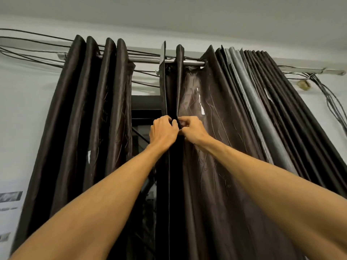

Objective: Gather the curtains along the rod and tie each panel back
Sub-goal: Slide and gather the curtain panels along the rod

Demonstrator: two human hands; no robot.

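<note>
Head view: the left hand (163, 130) and right hand (194, 128) touch, fingers grasping the left edge of the right curtain (216, 156), well below the rod (189, 62).

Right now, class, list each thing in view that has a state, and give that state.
Left panel: bunched in folds, hanging untied.
Right panel: partly spread, untied, edge held.
Left hand: grips right panel's edge.
Right hand: grips the same edge.
Rod: bare between the panels.
</note>
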